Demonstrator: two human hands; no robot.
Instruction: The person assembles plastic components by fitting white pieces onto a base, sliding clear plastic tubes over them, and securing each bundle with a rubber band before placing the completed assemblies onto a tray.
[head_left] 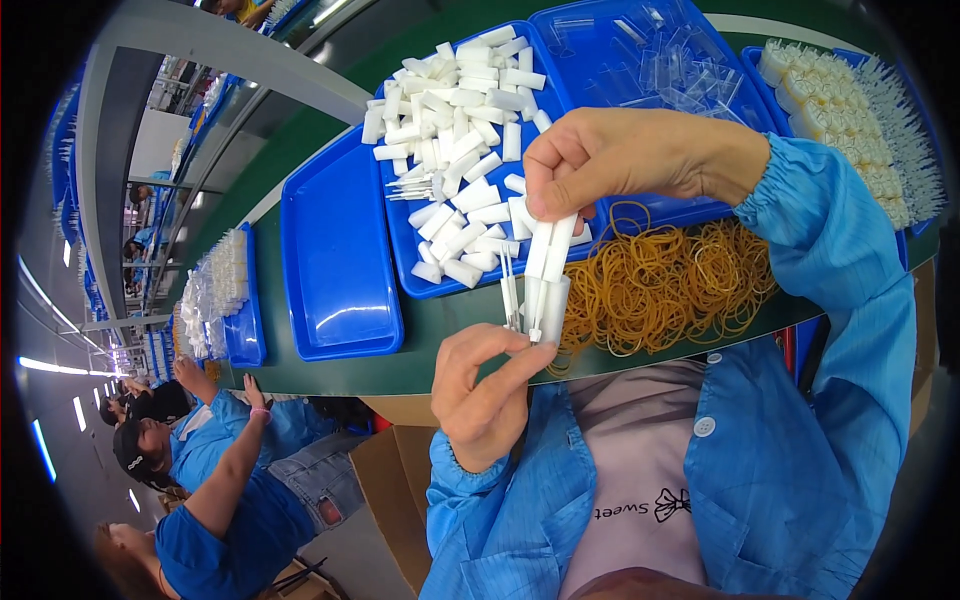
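Note:
My right hand (625,165) pinches the upper ends of long white plastic pieces (545,250) between thumb and fingers. Below it, my left hand (485,390) closes thumb and fingertips at the lower ends of these pieces, where thin white sticks (510,295) stand out beside them. How many pieces are held I cannot tell. Both hands are just above the table's near edge, in front of a blue tray (425,285) heaped with short white blocks (450,120). A few thin-pronged white parts (415,187) lie among the blocks.
Amber rubber bands (670,285) lie piled right of my hands. A blue tray (570,50) holds clear plastic pieces (680,75). Bundled white parts (835,110) fill trays at far right. Another blue tray (340,260) stands left, a cardboard box (395,500) below. Co-workers (240,510) sit at left.

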